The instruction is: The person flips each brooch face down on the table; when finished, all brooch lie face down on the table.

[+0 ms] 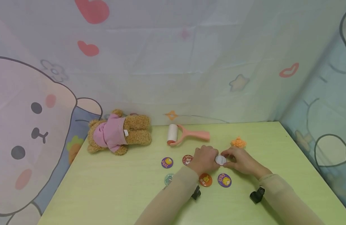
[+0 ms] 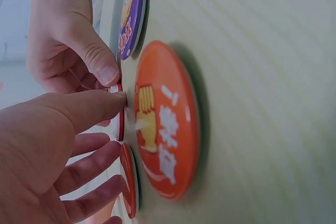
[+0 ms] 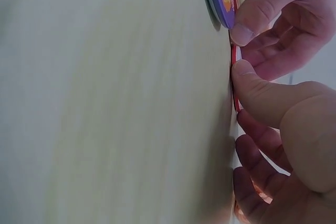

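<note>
Both hands are at a round badge (image 1: 220,160) that shows a whitish face and, in the wrist views, a thin red edge (image 3: 234,98). My left hand (image 1: 207,160) pinches its left side, thumb at the edge. From the right, my right hand (image 1: 241,160) pinches the opposite side between thumb and fingers. The badge lies low at the tabletop. Just in front of the hands are an orange badge (image 2: 167,121) with a yellow figure and a purple badge (image 1: 224,180). A red badge (image 1: 187,159) sits left of my left hand, partly covered by it.
Further left lie another purple badge (image 1: 167,162) and a teal badge (image 1: 169,178), partly hidden by the left sleeve. A pink-handled lint roller (image 1: 190,134), a teddy bear (image 1: 119,132) in a pink top and a small orange fuzzy piece (image 1: 239,142) lie toward the back.
</note>
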`<state>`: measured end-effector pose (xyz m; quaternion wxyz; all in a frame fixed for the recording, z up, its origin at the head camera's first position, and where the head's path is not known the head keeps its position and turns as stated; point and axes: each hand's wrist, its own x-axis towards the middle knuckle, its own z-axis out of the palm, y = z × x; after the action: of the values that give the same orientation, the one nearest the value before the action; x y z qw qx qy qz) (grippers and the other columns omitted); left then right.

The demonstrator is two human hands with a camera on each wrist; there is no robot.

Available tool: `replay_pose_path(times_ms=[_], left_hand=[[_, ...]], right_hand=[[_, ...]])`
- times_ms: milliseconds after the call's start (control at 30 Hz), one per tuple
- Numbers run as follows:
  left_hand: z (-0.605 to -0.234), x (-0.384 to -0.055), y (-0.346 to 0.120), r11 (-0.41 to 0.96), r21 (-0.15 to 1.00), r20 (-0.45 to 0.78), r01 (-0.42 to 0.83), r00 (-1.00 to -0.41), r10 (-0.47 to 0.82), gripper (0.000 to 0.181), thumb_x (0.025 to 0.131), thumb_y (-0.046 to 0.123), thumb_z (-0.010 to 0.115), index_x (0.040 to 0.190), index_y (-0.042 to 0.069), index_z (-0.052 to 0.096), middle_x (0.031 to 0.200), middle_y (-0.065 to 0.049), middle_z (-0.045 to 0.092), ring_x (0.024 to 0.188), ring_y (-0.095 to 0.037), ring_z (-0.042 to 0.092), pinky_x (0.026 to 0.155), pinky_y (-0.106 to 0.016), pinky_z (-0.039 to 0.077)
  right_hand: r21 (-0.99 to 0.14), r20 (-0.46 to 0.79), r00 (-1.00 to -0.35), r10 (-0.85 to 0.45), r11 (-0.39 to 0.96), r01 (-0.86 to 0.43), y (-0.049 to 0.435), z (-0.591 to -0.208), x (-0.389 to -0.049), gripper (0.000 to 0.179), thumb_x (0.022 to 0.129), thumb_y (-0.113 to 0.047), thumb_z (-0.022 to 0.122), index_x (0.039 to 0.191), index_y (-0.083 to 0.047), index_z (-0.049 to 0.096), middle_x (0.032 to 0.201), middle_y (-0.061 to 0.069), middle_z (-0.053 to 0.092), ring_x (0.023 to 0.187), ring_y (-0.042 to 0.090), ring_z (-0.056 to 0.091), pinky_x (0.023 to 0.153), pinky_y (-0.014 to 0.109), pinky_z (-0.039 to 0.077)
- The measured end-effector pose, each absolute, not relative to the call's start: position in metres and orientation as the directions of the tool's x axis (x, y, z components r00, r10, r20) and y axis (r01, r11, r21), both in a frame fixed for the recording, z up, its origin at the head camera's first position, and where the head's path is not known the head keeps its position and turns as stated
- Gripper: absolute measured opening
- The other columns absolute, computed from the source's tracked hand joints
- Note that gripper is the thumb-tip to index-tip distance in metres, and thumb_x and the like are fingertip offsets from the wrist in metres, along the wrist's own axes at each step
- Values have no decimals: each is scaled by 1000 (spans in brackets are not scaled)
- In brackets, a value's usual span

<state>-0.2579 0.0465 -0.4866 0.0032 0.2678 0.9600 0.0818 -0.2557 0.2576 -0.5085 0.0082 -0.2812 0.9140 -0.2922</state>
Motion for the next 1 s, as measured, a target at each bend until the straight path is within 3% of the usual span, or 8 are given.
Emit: replay_pose_path(times_ms=[267,533,733,1000], left_hand=[[-489,-259,44,828,171,60,534,-844,533,25,89,40,80,107,24,73,93,7,68,87,-16,61,78,-38,51],[-484,-257,38,821,188,75,539,-841,535,43,93,44,76,132,27,70,121,7,72,106,-16,66,88,-39,54],[-474,-254,32,787,232,102,571,-819,565,46,98,53,70,135,25,69,124,5,72,110,-14,66,90,-39,55],[-470,-254,14,742,288,152,605,-794,588,40,96,41,74,130,20,71,118,3,74,107,-15,66,88,-38,53]], right_hand=[[-539,167,-838,-519,664,-518,257,-506,-256,36,90,-18,85,122,-5,73,108,0,71,93,17,62,81,35,54],[-554,151,-838,-524,657,-511,255,-502,-255,38,96,-22,79,127,-3,70,105,2,71,90,17,63,78,35,55],[-550,167,-836,-523,654,-519,255,-501,-255,38,98,-22,76,131,-5,68,111,6,71,96,21,67,82,39,57],[-528,200,-837,-509,664,-530,250,-501,-254,37,98,-20,76,132,-9,68,122,7,71,113,30,67,96,54,54]])
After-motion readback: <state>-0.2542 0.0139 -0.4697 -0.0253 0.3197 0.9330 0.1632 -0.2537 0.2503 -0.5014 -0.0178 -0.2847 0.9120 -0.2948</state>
